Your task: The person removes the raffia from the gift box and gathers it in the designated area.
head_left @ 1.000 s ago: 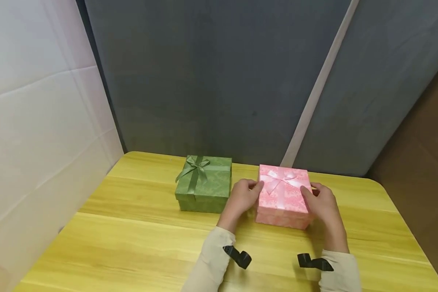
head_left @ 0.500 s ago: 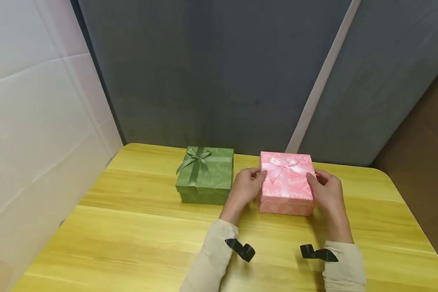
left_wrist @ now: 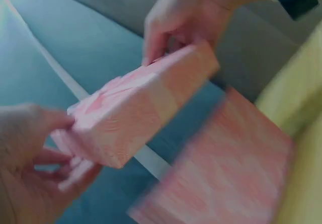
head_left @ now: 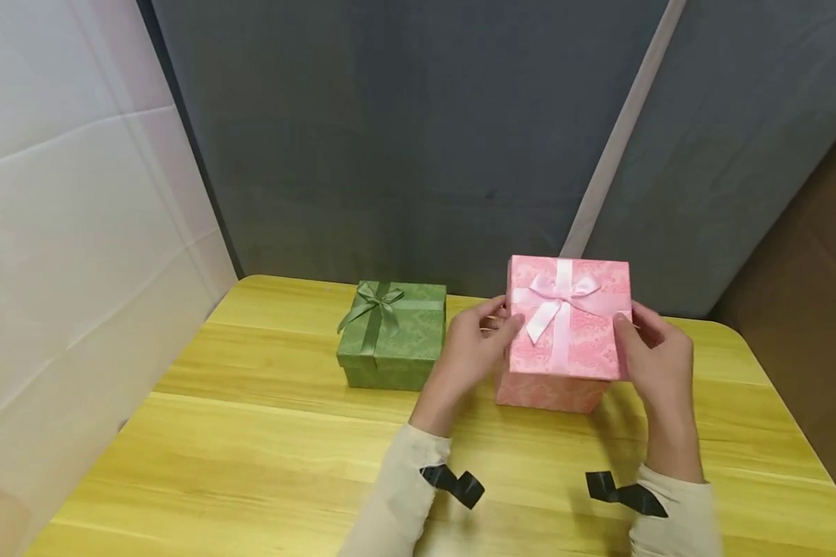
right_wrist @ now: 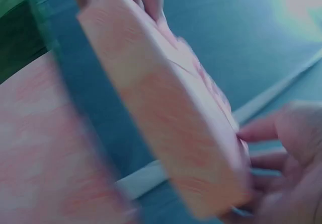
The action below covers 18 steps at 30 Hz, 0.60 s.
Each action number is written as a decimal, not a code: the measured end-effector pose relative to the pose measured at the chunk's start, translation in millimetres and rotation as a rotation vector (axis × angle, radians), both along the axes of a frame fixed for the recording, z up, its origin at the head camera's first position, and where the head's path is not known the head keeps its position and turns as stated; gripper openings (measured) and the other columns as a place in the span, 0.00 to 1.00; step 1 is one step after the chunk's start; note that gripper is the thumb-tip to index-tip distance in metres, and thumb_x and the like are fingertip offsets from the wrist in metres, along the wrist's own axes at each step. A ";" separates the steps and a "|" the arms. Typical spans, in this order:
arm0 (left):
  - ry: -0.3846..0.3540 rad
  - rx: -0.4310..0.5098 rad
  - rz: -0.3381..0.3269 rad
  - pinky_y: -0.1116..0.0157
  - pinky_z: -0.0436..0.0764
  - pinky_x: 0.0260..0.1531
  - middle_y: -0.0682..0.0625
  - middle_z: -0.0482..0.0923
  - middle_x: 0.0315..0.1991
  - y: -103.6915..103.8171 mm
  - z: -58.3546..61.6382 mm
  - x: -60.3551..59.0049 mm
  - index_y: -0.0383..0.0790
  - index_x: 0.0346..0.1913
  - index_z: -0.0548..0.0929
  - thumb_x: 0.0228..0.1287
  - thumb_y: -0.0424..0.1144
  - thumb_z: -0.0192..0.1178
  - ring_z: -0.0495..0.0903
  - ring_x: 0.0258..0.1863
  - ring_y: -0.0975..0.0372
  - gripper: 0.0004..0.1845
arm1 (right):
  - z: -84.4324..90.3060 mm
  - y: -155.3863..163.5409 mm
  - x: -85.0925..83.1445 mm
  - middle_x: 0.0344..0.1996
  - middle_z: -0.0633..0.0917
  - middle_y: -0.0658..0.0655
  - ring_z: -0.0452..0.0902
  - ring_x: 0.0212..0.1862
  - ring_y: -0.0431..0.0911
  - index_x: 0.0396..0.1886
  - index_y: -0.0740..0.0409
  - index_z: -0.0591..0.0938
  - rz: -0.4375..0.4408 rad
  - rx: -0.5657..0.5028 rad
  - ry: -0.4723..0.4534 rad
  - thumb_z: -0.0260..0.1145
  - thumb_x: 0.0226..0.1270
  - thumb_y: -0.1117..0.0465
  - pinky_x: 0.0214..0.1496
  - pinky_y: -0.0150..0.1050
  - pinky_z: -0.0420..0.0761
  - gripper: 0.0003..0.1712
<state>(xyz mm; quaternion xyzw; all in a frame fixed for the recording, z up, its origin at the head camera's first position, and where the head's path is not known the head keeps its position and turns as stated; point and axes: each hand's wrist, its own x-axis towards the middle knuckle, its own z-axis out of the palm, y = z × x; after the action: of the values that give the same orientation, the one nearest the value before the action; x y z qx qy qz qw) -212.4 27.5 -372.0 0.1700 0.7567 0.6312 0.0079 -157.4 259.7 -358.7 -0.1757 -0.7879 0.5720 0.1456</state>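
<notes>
Both hands hold the pink box lid (head_left: 567,317), which carries a pale pink ribbon bow (head_left: 563,298). My left hand (head_left: 475,344) grips its left edge, thumb on top and fingers at the side. At the opposite edge my right hand (head_left: 658,360) grips it in the same way. Below the lid, the pink box base (head_left: 550,392) stands on the table. In the left wrist view a gap shows between the raised lid (left_wrist: 146,108) and the base (left_wrist: 226,168). The inside of the base is hidden from the head view.
A green gift box (head_left: 393,336) with its own lid and bow stands left of the pink one, close to my left forearm. The yellow wooden table (head_left: 251,441) ends at a grey partition (head_left: 390,155). A white sheet (head_left: 90,232) hangs at left, a brown panel (head_left: 808,309) at right.
The pink lid has come up off its base and shifted to the right, with both hands rising along with it. The base and the green box stay on the table.
</notes>
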 end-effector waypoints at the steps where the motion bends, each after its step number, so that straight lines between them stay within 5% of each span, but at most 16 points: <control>1: 0.029 0.044 -0.043 0.67 0.85 0.45 0.44 0.82 0.49 -4.5 6.8 3.7 0.32 0.69 0.77 0.71 0.38 0.67 0.83 0.44 0.61 0.27 | 4.9 2.0 6.5 0.65 0.79 0.56 0.77 0.58 0.42 0.76 0.57 0.72 0.027 -0.023 0.076 0.62 0.79 0.53 0.55 0.25 0.79 0.31; 3: 0.104 0.132 -0.144 0.63 0.85 0.49 0.41 0.82 0.50 -16.5 21.4 12.6 0.30 0.68 0.77 0.68 0.33 0.69 0.83 0.45 0.59 0.27 | 12.7 8.3 21.1 0.61 0.82 0.54 0.79 0.54 0.40 0.74 0.62 0.74 0.144 -0.087 0.265 0.66 0.76 0.64 0.51 0.23 0.80 0.29; 5: 0.202 0.186 -0.271 0.59 0.85 0.51 0.38 0.82 0.50 -31.1 33.6 21.8 0.28 0.65 0.78 0.64 0.26 0.70 0.84 0.45 0.58 0.26 | 17.4 17.4 36.4 0.56 0.84 0.56 0.81 0.52 0.42 0.70 0.73 0.74 0.354 -0.141 0.487 0.67 0.67 0.78 0.53 0.25 0.80 0.31; 9: 0.447 0.067 -0.505 0.60 0.83 0.54 0.42 0.85 0.45 -58.4 48.2 38.2 0.32 0.50 0.82 0.57 0.23 0.73 0.83 0.45 0.61 0.18 | 23.2 36.1 68.5 0.48 0.84 0.63 0.81 0.50 0.49 0.55 0.81 0.78 0.795 -0.137 0.675 0.66 0.48 0.94 0.52 0.31 0.82 0.30; 13: 0.648 -0.281 -0.599 0.72 0.80 0.47 0.53 0.82 0.36 -69.2 42.0 53.8 0.42 0.37 0.81 0.58 0.32 0.77 0.77 0.39 0.67 0.12 | 21.5 36.3 89.9 0.42 0.83 0.51 0.78 0.46 0.43 0.41 0.55 0.82 0.900 0.312 0.544 0.80 0.47 0.80 0.47 0.27 0.77 0.25; 16: 0.739 -0.572 -0.595 0.78 0.75 0.43 0.58 0.79 0.35 -68.0 18.1 63.8 0.46 0.37 0.83 0.60 0.36 0.77 0.74 0.37 0.70 0.11 | 0.5 27.3 91.0 0.36 0.78 0.39 0.75 0.41 0.36 0.38 0.41 0.76 0.865 0.624 0.487 0.82 0.58 0.59 0.42 0.23 0.71 0.20; 17: 0.773 -0.662 -0.584 0.79 0.74 0.42 0.59 0.78 0.34 -67.0 7.5 65.8 0.47 0.37 0.83 0.60 0.34 0.76 0.73 0.36 0.71 0.11 | -9.7 24.0 89.4 0.34 0.76 0.39 0.74 0.40 0.35 0.35 0.42 0.75 0.919 0.518 0.384 0.77 0.66 0.57 0.40 0.24 0.70 0.15; 18: 0.801 -0.735 -0.570 0.79 0.74 0.42 0.60 0.79 0.35 -65.6 -3.3 67.2 0.48 0.39 0.83 0.61 0.33 0.75 0.73 0.36 0.71 0.10 | -22.1 21.3 87.7 0.33 0.75 0.38 0.72 0.39 0.35 0.35 0.43 0.76 0.906 0.572 0.389 0.75 0.68 0.57 0.39 0.24 0.69 0.13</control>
<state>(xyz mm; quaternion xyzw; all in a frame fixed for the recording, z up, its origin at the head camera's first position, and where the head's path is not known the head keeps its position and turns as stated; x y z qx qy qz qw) -145.2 -38.1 -375.3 0.5759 0.7938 0.1891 -0.0505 -69.7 281.0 -380.7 0.3347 -0.8667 0.3633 0.0700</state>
